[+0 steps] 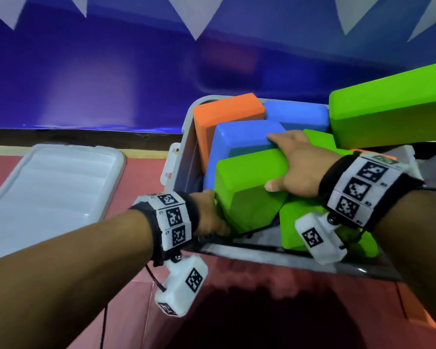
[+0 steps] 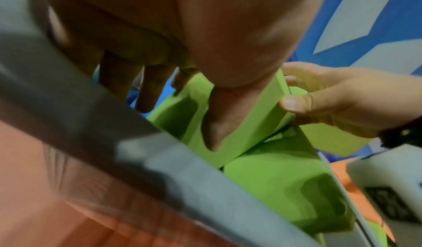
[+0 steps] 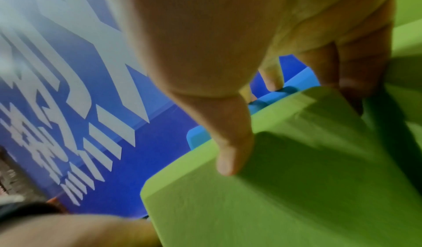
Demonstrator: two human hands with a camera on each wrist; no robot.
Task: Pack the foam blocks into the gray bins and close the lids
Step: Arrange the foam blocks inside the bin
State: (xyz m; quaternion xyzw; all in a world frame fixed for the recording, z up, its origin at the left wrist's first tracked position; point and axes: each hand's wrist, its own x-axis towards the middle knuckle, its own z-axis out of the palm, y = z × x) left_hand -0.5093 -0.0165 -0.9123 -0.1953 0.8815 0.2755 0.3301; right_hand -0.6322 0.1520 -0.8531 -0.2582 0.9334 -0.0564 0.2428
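Both our grips hold one green block (image 1: 247, 187): left hand (image 1: 209, 215) at its near corner, right hand (image 1: 296, 163) across its top. It sits tilted in the bin (image 1: 184, 137). We're seating it; next, press it flat, then fetch the lid (image 1: 51, 187).

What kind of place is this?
Probably a staged recording or demo space, not a home. A blue printed banner with white graphics backs a red floor, where a gray bin of foam blocks sits beside its loose lid.
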